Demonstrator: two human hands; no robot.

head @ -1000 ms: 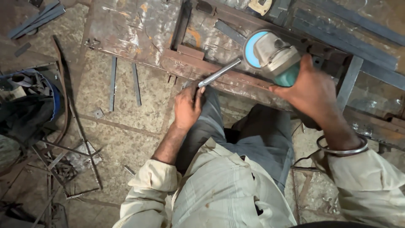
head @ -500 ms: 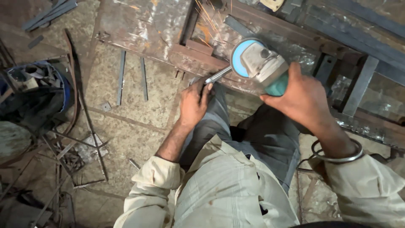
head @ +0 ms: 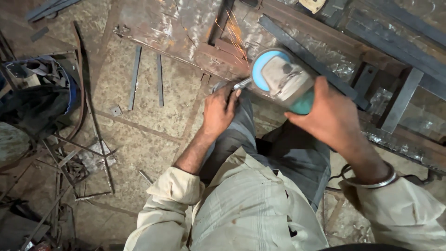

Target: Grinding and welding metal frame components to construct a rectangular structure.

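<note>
Your angle grinder (head: 284,80) sits in your right hand (head: 331,117), grip wrapped around its teal body, its disc meeting a short metal rod (head: 242,84) with sparks (head: 232,29) flying beyond. Your left hand (head: 219,111) pinches that rod over your knee. Two flat steel strips (head: 134,77) lie on the floor, well left of that grip.

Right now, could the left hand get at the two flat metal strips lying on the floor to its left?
Probably yes, but not freely. The floor between the left hand and the two flat metal strips looks bare, yet its grip is on a small metal piece held against the angle grinder, which is throwing sparks.
</note>
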